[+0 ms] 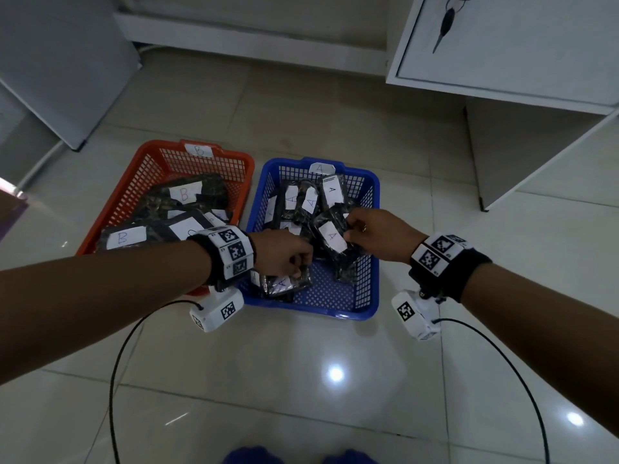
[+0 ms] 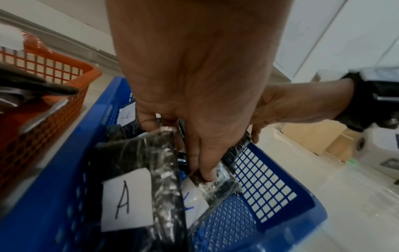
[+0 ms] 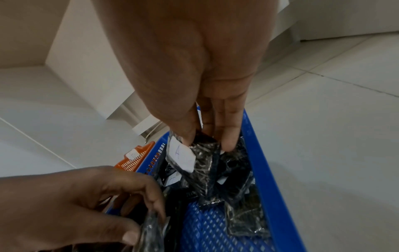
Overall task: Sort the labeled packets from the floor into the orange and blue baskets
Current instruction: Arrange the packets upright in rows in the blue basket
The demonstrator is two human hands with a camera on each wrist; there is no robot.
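Observation:
The blue basket (image 1: 363, 314), tagged A, holds several dark packets with white A labels. To its left, the orange basket (image 1: 147, 152), tagged B, holds packets labelled B (image 1: 183, 193). My left hand (image 1: 298, 266) is over the near left of the blue basket and grips a dark packet (image 1: 284, 284). The left wrist view shows its A label (image 2: 127, 201) below the left hand (image 2: 190, 160). My right hand (image 1: 350, 229) pinches another A packet (image 1: 331, 236) above the basket's middle. In the right wrist view the right hand (image 3: 207, 143) holds this packet (image 3: 181, 155) by its top edge.
A white cabinet (image 1: 502, 45) with keys in its door stands at the back right, and a white panel (image 1: 67, 61) at the back left. Black cables (image 1: 117, 363) loop over the glossy tiled floor. Blue-clad feet (image 1: 248, 455) show at the bottom edge.

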